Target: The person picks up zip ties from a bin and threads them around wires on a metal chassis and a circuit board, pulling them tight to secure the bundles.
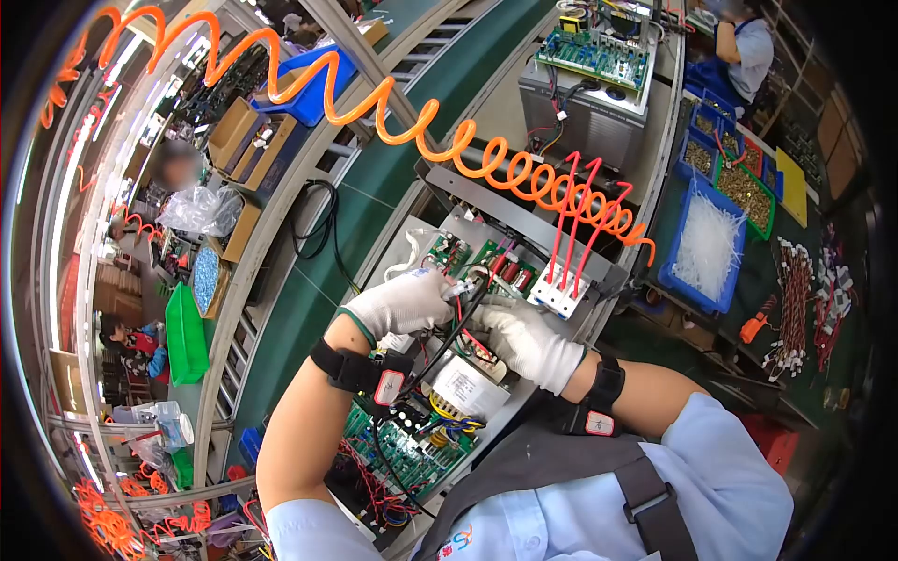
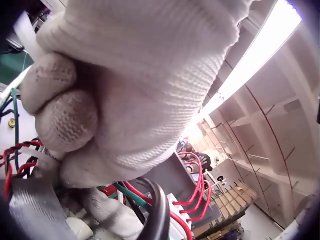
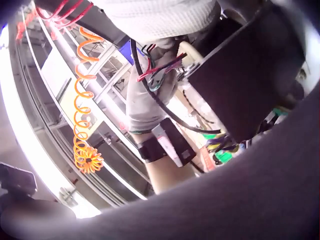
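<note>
Both hands wear white knit gloves and meet over an opened metal-cased electronic unit [image 1: 552, 220]. My left hand [image 1: 402, 304] has curled fingers, pinching thin coloured wires [image 3: 162, 70] beside a black cable [image 1: 458, 327]. My right hand [image 1: 528, 341] reaches in from the other side, its fingers bent close to the same wires. Its fingertips are hidden, so I cannot tell what they grip. Near the hands lie a green circuit board [image 1: 402, 449], a white-labelled block [image 1: 468, 388] and a white terminal block [image 1: 559, 294] with red wires [image 1: 585, 220].
An orange coiled hose [image 1: 449, 150] hangs across the unit. Behind stands another unit with an exposed circuit board [image 1: 594, 61]. To the right, a blue bin [image 1: 706, 248] holds white strips near bins of small brass parts [image 1: 744, 196]. A green conveyor [image 1: 351, 224] runs along the left.
</note>
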`<action>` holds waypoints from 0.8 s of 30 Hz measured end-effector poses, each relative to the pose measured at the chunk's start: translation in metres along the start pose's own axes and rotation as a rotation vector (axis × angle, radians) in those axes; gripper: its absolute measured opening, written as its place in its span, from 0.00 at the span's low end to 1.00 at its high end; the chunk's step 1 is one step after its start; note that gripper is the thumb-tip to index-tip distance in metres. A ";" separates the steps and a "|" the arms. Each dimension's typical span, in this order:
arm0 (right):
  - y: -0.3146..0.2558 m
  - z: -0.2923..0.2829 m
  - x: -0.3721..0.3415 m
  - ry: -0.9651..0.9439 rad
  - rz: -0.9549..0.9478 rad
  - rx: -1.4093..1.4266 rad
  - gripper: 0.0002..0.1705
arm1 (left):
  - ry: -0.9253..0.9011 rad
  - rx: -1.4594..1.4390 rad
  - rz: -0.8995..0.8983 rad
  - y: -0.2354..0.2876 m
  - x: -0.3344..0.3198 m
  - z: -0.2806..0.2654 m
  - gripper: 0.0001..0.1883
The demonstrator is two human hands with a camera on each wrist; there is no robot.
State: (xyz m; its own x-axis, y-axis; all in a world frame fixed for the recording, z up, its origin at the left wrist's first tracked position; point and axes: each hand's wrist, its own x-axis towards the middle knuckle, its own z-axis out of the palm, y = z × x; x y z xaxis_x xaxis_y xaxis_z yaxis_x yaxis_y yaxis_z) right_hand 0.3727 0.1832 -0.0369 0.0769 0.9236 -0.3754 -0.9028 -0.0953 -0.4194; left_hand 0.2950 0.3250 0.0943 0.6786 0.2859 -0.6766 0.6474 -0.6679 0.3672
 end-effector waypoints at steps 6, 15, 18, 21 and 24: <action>0.008 -0.023 0.018 -0.050 0.095 0.105 0.11 | 0.016 0.097 0.013 -0.012 0.005 0.002 0.16; 0.000 -0.007 0.005 0.068 0.047 -0.039 0.12 | -0.004 0.396 0.053 -0.019 0.023 0.011 0.16; -0.006 -0.003 0.000 0.096 0.028 -0.146 0.12 | 0.002 0.316 0.024 -0.017 0.021 0.006 0.16; -0.003 -0.003 -0.003 0.095 -0.127 -0.389 0.07 | 0.068 0.207 0.012 -0.008 0.006 0.002 0.15; -0.008 -0.007 -0.009 0.002 -0.284 -0.797 0.04 | -0.030 0.063 -0.067 -0.005 0.000 -0.003 0.23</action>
State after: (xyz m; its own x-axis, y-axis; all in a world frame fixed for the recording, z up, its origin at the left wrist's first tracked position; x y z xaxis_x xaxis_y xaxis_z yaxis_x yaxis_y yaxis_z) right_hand 0.3825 0.1728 -0.0353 0.2573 0.9514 -0.1691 -0.2807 -0.0939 -0.9552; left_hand 0.2928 0.3302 0.0943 0.6232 0.3108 -0.7177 0.6671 -0.6902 0.2803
